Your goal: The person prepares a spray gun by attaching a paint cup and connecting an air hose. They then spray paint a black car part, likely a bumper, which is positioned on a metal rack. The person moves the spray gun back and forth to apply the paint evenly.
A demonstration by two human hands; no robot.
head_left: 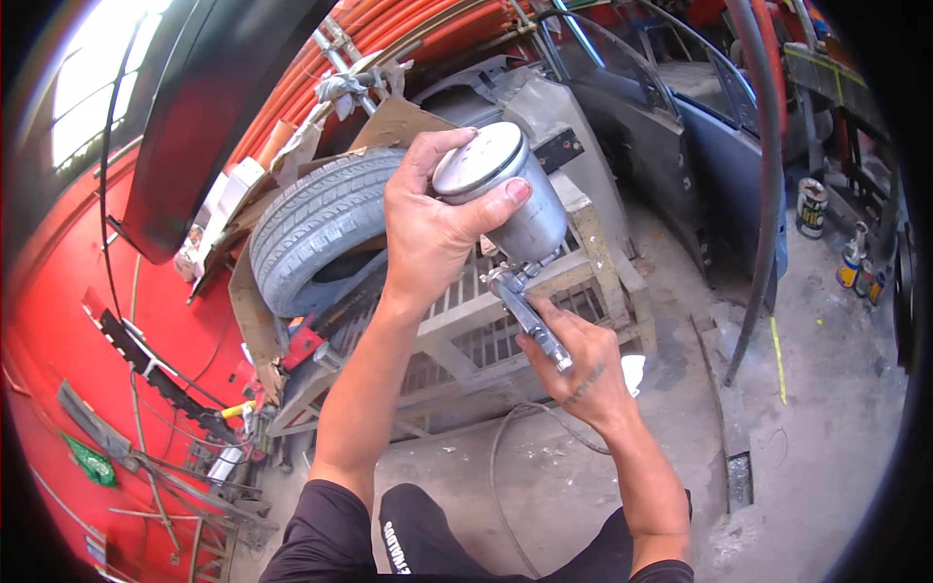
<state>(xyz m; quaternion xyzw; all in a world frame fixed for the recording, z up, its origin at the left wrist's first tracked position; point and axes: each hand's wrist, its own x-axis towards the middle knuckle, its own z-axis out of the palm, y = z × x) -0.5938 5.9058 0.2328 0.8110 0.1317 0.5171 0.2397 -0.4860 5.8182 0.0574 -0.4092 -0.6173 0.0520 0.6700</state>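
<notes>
A spray gun [530, 316] with a silver metal cup [534, 225] on top is held up in front of me, tilted. My left hand [434, 209] wraps round the upper part of the cup, its thumb across the near side by the pale round lid [480, 158]. Lower down, my right hand [580, 367] grips the gun's handle. Some of its fingers are hidden behind the handle. The lid sits on the cup.
Behind stands a slatted wooden rack [457, 325] with a tyre [326, 228] on it. A dark panel [209, 117] hangs at upper left. Car doors [719, 185] lean at right, near a hanging hose [768, 194]. Cans [812, 208] and bottles [851, 257] stand on the floor.
</notes>
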